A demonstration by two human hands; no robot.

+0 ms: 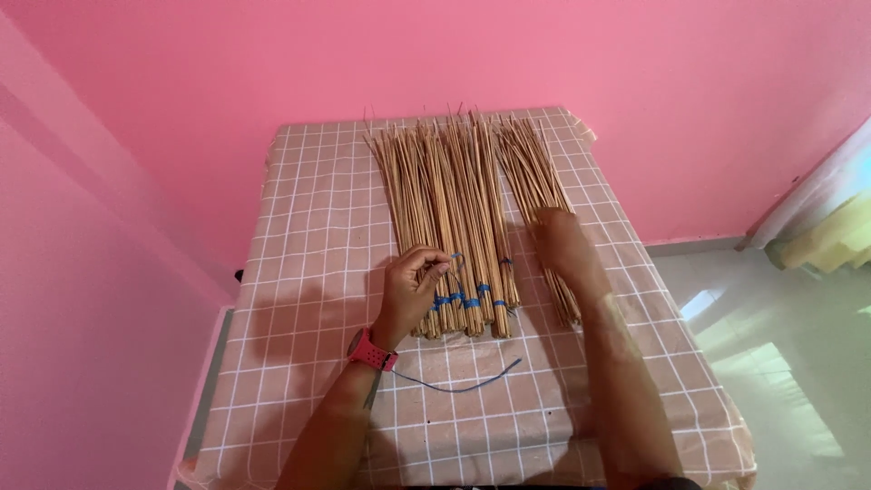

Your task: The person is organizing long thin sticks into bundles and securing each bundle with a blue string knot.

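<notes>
Looking down from the head camera, I saw thin tan sticks (445,209) lying lengthwise across the middle of the desk (308,227), their tips fanned toward the far edge and their butt ends pointing at the near edge. They were pale straw-coloured, long and slender, and gathered into several bundles set side by side. Blue ties (472,295) wrapped the bundles close to their near ends. A looser bunch of sticks (535,181) lay just beside them toward the right edge, angled slightly outward.

My left hand (410,286) sat at the near ends of the tied bundles, with a pink watch (371,351) on the wrist. Its grip was narrow, fingers curled in and pinched on a bit of blue tie at the top of the nearest bundle. My right hand (564,243) rested on the loose bunch, near the right edge of the desk. That hand was blurred, so I could not tell how far its grip stood open, only that it touched the sticks.

A loose blue cord (463,383) lay curved on the checked pink cloth between the bundles and the near edge, apart from both hands. Pink walls (181,109) stood behind the desk and to its left.
</notes>
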